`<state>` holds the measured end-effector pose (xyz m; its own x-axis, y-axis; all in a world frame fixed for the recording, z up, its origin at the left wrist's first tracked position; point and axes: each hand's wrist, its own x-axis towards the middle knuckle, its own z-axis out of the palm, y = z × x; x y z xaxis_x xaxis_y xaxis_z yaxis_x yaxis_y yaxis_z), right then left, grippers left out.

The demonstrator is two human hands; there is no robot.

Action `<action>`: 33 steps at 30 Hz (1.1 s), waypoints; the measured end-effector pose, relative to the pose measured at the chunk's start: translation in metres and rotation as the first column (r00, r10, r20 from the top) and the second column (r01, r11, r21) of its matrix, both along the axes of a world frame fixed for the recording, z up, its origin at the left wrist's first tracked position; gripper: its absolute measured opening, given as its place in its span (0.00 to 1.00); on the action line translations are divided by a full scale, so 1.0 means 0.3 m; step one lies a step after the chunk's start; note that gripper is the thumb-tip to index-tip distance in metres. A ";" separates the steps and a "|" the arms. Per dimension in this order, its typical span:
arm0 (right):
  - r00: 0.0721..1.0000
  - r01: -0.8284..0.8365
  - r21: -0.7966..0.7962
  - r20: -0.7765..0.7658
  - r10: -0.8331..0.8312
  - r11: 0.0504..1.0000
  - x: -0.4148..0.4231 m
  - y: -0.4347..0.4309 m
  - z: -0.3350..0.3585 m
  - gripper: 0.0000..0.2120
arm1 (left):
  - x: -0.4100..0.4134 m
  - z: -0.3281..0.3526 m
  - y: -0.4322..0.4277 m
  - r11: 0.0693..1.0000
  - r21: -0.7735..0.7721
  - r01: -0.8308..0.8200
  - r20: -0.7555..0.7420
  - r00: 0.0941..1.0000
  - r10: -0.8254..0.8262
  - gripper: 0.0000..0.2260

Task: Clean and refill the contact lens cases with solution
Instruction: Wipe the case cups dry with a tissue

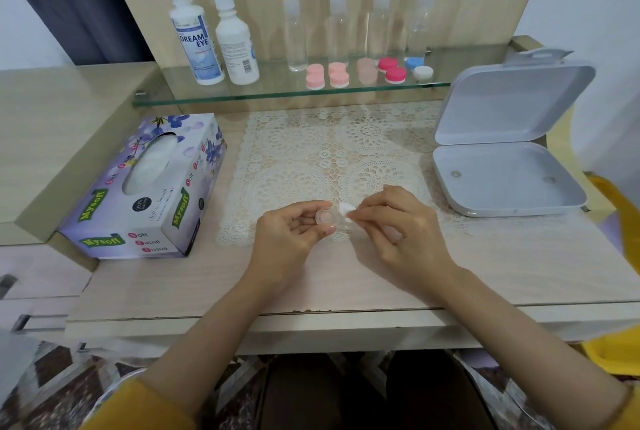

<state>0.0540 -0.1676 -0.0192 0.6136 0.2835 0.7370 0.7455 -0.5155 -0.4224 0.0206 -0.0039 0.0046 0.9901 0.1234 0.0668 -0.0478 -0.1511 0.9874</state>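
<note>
Your left hand [294, 225] is gripping a clear case [327, 218] over the mat [294, 152]; your right hand [394, 221] is pinching a tissue wad [344, 207] and pressing it against the case.

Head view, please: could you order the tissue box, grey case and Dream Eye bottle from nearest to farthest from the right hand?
1. grey case, close on the right.
2. tissue box, far left.
3. Dream Eye bottle, at the back left.

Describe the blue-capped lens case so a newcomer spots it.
Look at the glass shelf behind the lace mat. At the right end of its row of small cases sits the blue-capped lens case. Its caps are blue and white; every neighbour is pink.
</note>
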 end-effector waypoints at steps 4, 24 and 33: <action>1.000 0.015 -0.041 0.018 -0.014 0.999 0.001 -0.003 -0.003 0.08 | 0.002 -0.008 0.004 1.000 0.002 0.000 0.007 1.000 0.000 0.13; 1.000 0.007 -0.224 -0.019 -0.011 0.975 0.010 0.000 -0.045 0.05 | 0.015 -0.081 0.044 0.792 0.598 -0.125 0.346 0.931 -0.114 0.14; 1.000 0.012 -0.204 -0.025 -0.018 0.979 0.013 0.000 -0.051 0.05 | 0.016 -0.075 0.038 0.778 0.620 -0.103 0.355 0.921 -0.161 0.13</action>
